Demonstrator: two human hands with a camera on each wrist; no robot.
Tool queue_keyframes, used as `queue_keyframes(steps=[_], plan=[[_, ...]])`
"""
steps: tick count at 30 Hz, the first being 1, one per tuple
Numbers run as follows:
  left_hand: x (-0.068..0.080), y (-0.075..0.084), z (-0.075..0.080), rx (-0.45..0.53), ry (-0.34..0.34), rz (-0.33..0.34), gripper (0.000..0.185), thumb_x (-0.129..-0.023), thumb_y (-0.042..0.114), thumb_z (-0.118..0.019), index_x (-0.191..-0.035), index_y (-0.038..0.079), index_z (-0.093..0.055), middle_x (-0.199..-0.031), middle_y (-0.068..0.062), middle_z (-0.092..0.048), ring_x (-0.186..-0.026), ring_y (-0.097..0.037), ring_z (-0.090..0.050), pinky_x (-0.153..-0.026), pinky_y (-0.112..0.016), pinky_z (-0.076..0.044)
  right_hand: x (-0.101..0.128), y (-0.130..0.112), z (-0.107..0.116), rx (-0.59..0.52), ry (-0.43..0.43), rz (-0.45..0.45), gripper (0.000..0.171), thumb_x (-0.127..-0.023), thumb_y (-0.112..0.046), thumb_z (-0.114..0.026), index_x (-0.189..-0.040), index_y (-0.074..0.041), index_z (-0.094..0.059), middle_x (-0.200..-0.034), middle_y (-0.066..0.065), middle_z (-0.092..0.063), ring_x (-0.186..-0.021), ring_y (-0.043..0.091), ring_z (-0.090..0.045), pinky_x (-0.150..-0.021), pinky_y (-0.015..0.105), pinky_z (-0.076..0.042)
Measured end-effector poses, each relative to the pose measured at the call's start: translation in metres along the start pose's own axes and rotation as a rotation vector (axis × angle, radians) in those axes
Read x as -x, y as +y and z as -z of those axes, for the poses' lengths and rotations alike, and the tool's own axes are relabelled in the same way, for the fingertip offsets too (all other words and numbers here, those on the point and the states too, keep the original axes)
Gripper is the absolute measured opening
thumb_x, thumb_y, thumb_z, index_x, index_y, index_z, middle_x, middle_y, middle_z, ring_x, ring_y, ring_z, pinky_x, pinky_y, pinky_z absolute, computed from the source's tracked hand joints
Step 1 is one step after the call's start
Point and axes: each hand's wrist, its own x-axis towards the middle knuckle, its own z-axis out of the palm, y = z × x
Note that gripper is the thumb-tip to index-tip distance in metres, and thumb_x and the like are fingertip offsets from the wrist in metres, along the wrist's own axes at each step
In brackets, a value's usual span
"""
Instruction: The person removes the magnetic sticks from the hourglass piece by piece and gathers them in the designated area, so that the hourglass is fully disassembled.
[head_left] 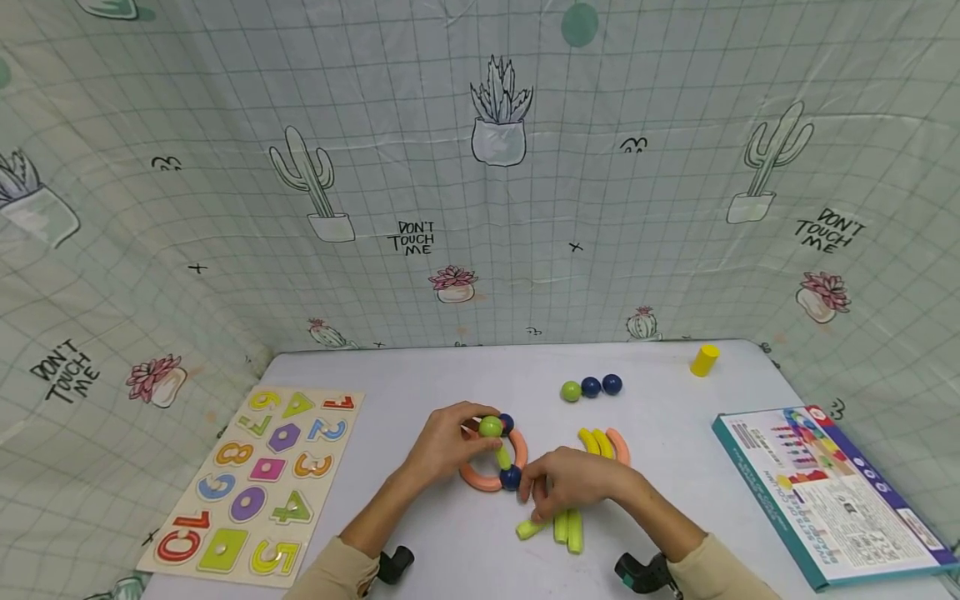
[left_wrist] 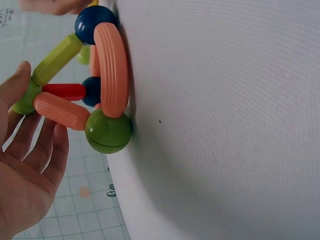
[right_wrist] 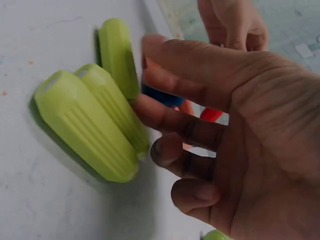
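Left hand steadies the rod-and-ball ring near the table's centre, fingers curled on its green ball. Right hand pinches the blue ball; press squarely so joints hold. Ring lies flat, its inner green rod running near-to-far. 3 green rods lie just beside.

I read "DON'T TOUCH ME" on the backdrop cloth, upper centre, left, right. Number puzzle board, lower left: digits 1–10. Box print unreadable.
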Motion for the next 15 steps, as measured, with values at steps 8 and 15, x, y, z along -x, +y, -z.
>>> queue_keyframes(steps=[8,15], plan=[[-0.0007,0.0003,0.0008,-0.006,0.002,-0.008,0.041,-0.085,0.024,-0.083,-0.122,0.010,-0.071,-0.111,0.000,-0.071,-0.096,-0.017,-0.068,-0.082,-0.036,-0.058,-0.0004,-0.0029,-0.0008,0.174,-0.029,0.006,0.019,-0.082,-0.015,-0.083,-0.091,-0.031,-0.079,-0.091,-0.018,-0.059,-0.083,0.001,-0.052,-0.078,0.024,-0.045],[0.0005,-0.0005,0.0002,-0.012,0.000,-0.007,0.041,-0.086,0.025,-0.082,-0.122,0.011,-0.071,-0.111,0.000,-0.071,-0.096,-0.017,-0.067,-0.082,-0.035,-0.058,0.0039,-0.0005,0.0046,0.149,-0.032,0.009,0.021,-0.085,-0.013,-0.076,-0.094,-0.030,-0.082,-0.098,-0.020,-0.061,-0.088,0.001,-0.053,-0.081,0.024,-0.045]])
